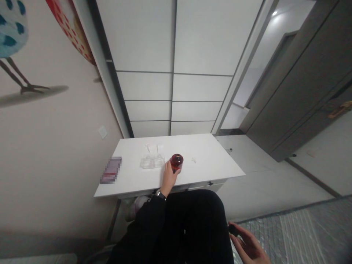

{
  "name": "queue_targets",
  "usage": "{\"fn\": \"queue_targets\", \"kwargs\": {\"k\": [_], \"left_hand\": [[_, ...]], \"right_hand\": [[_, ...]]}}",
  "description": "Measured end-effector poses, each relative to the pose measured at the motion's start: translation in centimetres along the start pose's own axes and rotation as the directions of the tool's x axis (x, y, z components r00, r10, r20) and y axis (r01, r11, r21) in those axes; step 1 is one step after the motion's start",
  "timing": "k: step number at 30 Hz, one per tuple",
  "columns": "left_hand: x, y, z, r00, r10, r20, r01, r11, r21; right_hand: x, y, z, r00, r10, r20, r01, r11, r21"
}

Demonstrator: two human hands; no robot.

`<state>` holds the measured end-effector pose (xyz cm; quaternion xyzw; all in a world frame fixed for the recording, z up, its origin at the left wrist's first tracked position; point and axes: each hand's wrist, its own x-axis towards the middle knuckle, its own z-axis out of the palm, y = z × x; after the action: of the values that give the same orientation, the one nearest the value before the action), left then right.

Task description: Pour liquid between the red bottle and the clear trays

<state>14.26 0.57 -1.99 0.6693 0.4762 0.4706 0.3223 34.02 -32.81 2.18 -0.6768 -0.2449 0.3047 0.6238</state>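
Observation:
A round, dark red glass bottle [177, 160] stands on the white table, its small neck opening uncovered. My left hand [169, 176] is wrapped around its near left side, fingers closed on it. Low at the right, beside my knee, my right hand [249, 245] pinches a small black cap [233, 230] between thumb and fingers. Clear plastic packaging [152, 162] lies just left of the bottle. To the bottle's right are some small whitish bits [194, 160], too small to make out.
The white table [209, 146] has drawers on its near side. A blurred-out flat item [111, 170] lies at its left edge, near the wall. White panelled doors [148, 86] stand behind. A plastic-covered bed or mat [302, 233] is at the lower right.

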Motion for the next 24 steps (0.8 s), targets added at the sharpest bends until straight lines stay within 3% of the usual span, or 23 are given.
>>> {"fn": "queue_targets", "kwargs": {"k": [6,9,11,14,18,21,24], "left_hand": [[1.5,0.8,1.6,0.999,0.025,-0.045,-0.023,0.999,0.033],[-0.8,2.7,1.5,0.994,0.069,-0.088,-0.063,0.996,0.068],[-3.7,3.6,0.7,0.990,0.133,-0.055,-0.127,0.987,0.099],[-8.5,3.0,-2.4,0.968,0.250,0.016,-0.247,0.944,0.216],[-11.7,-0.8,-9.7,0.968,0.168,-0.188,-0.087,0.922,0.378],[-9.5,-3.9,-14.9,0.961,0.114,-0.253,0.011,0.895,0.446],[-4.2,-5.7,-17.8,0.980,0.150,-0.134,-0.070,0.879,0.472]], "right_hand": [[1.3,-0.5,2.1,0.998,-0.067,0.016,0.068,0.997,-0.029],[3.4,0.2,3.7,0.995,-0.074,0.071,0.078,0.996,-0.049],[6.0,0.6,4.9,0.989,-0.075,0.126,0.084,0.995,-0.062],[10.8,0.4,7.8,0.985,-0.097,0.143,0.106,0.993,-0.056],[17.2,-0.3,14.0,0.957,-0.195,0.215,0.203,0.979,-0.015],[21.5,-1.0,18.9,0.939,-0.215,0.268,0.219,0.976,0.017],[25.2,-1.7,23.5,0.903,-0.248,0.350,0.260,0.966,0.013]]}}
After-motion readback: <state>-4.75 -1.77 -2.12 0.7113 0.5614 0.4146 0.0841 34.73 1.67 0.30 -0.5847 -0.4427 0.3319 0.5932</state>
